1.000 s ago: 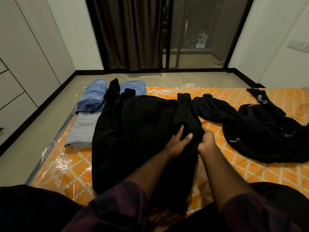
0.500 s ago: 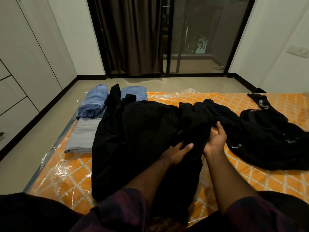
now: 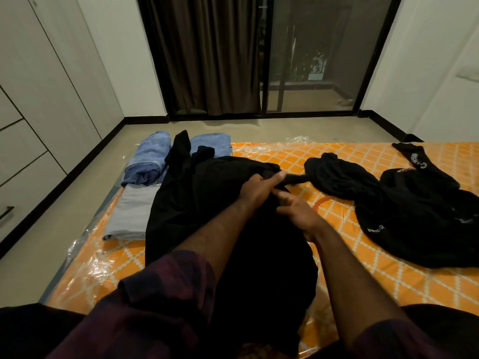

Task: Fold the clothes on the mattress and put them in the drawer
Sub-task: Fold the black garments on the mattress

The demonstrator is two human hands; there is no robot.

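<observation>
Right now the left hand (image 3: 256,189) grips a bunched fold at the far edge of the black garment (image 3: 207,203), fingers curled over the cloth. Just beside it, nearer the person, the right hand (image 3: 298,212) lies on the same garment with fingers loosely bent; motion blur hides whether it pinches any fabric. That garment is spread over the orange patterned mattress (image 3: 363,275), which is wrapped in clear plastic. Left of the garment lies a folded grey piece (image 3: 132,213), and beyond that folded blue jeans (image 3: 149,161). Right of the garment, well apart, sits a heap of black clothes with white lettering (image 3: 414,216). Along the far left wall stand pale cabinet drawers (image 3: 23,161).
</observation>
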